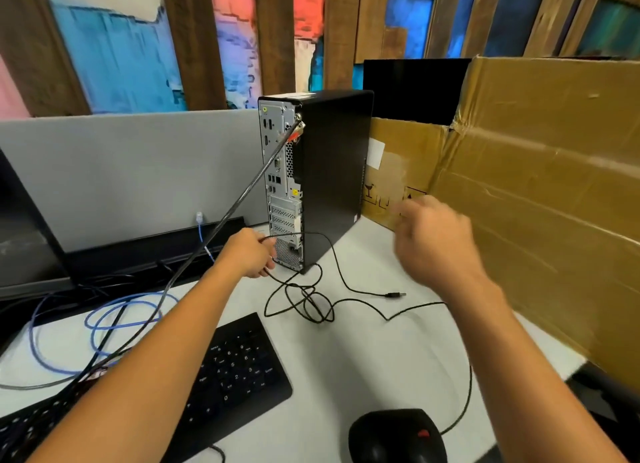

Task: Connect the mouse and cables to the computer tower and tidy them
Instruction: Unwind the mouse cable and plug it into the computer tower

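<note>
Mouse half cropped, right hand blurred

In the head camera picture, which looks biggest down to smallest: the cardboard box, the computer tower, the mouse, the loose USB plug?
1. cardboard box
2. computer tower
3. mouse, though its nearness to the camera makes it look larger
4. USB plug

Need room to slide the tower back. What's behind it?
Behind the computer tower stand a grey partition and a cardboard box to its right. The tower hides the desk directly behind it.
</note>
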`<state>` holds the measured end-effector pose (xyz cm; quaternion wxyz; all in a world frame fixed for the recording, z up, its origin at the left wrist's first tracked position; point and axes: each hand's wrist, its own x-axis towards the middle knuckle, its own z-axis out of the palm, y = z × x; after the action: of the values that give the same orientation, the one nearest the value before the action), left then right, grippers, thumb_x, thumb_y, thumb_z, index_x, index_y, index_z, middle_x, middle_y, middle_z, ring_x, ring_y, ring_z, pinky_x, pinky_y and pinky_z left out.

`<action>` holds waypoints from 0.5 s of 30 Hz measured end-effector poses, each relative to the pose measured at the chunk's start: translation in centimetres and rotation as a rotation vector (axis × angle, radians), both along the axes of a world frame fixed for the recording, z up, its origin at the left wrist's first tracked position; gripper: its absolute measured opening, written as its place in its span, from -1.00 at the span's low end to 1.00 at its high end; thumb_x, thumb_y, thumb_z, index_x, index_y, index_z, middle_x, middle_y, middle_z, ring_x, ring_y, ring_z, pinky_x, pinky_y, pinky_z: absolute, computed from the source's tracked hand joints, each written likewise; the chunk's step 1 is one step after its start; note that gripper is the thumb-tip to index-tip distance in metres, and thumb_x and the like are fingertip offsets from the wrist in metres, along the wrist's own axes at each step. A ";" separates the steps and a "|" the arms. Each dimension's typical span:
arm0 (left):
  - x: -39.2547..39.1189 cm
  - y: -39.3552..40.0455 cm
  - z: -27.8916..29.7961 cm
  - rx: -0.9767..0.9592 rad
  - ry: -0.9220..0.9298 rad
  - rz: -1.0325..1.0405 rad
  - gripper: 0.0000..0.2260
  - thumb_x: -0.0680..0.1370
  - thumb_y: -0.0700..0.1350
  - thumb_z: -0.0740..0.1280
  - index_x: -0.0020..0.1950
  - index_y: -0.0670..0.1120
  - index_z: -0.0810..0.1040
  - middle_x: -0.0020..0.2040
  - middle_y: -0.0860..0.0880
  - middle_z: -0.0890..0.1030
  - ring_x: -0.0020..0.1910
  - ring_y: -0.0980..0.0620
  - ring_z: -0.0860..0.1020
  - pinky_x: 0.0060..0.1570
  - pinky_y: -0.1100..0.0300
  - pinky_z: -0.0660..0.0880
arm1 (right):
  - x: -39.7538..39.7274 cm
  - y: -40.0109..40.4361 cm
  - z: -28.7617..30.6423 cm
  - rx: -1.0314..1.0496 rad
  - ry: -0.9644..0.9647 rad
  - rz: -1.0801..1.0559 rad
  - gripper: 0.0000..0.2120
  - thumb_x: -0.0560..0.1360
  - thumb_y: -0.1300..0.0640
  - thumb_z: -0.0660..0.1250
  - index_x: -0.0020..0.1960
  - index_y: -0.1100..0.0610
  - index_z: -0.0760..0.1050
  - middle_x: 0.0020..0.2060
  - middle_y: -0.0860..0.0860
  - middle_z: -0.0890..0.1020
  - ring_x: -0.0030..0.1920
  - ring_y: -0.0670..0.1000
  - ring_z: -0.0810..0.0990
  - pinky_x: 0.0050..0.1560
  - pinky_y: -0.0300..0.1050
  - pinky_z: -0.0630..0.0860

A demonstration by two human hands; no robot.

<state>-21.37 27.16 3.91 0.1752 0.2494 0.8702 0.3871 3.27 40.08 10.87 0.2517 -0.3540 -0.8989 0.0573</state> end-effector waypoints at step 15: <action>-2.2 -4.6 -0.4 0.012 -0.034 0.090 -0.75 0.52 -0.17 0.42 0.18 -0.16 0.55 0.04 -0.17 0.64 -0.14 -0.06 0.58 -0.09 0.11 0.53 | -0.4 -0.9 -7.9 -0.408 -0.526 0.389 -0.78 0.59 -0.12 0.18 -0.07 -0.13 0.58 -0.06 -0.21 0.58 0.03 -0.01 0.45 0.15 -0.12 0.26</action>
<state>-23.53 22.60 3.47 0.1708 0.2043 0.8753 0.4038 2.84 39.21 2.94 -0.0788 -0.2224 -0.9533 0.1887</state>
